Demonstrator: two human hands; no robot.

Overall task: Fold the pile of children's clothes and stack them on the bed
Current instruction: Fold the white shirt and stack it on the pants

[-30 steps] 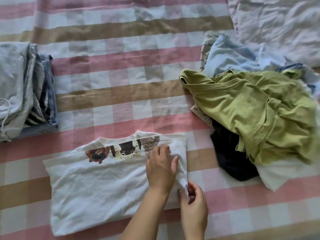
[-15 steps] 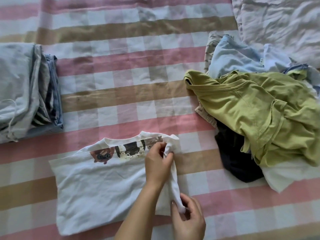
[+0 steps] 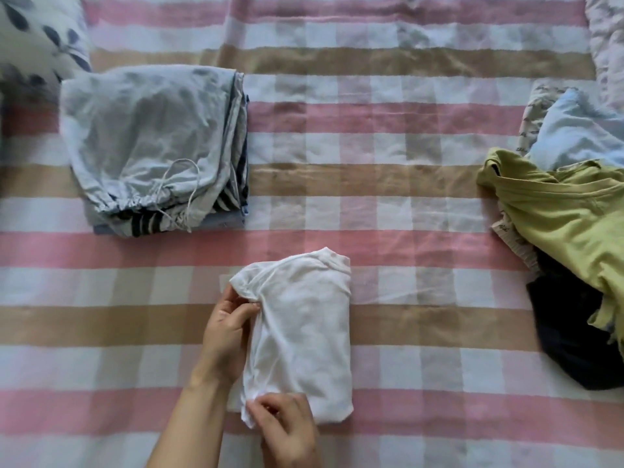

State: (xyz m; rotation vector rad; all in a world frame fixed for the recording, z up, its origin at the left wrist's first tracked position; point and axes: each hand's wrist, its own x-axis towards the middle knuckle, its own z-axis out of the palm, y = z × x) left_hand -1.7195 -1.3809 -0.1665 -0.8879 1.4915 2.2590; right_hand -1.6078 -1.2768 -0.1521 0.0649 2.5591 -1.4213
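On the checked bed, midway through folding a white T-shirt.
Flanked by the loose pile at the right edge and the folded stack at upper left, well apart; lying between them, doubled into a narrow panel. Probably light, soft and limp, prone to slumping open, so best taken at doubled edges and corners. Pinched along its left edge by the left hand, fingers curled; nipped at the lower left corner by the right hand.
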